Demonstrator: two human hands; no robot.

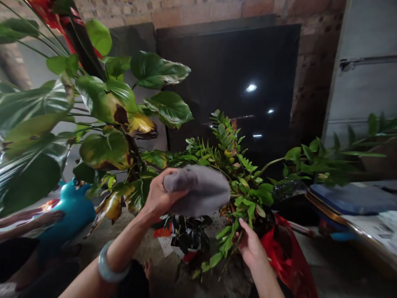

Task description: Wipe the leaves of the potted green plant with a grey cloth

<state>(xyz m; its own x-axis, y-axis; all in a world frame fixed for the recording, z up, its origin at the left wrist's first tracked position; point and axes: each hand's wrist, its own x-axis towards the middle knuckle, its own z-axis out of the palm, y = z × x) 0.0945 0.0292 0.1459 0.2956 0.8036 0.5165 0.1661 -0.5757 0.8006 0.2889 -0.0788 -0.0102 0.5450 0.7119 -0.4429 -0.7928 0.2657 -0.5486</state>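
Note:
My left hand [163, 194] is closed around a grey cloth [201, 188], which is folded, slightly blurred and held in the air in front of the plants. My right hand [249, 244], lower and to the right, pinches a leafy green stem [228, 238] that hangs down and toward me. That stem belongs to a bushy plant [223, 136] with many small glossy leaves. Part of the stem is hidden behind my fingers. To the left rises a tall plant [105, 99] with big leaves, some yellow and brown at the edges.
At the left, another person's hand [51, 217] touches a turquoise rounded object [70, 211]. A small dark-leaved potted plant [189, 234] stands below the cloth. Red plastic wrapping [288, 252] lies right of my right hand. A dark glossy panel [229, 82] leans against the brick wall [186, 12].

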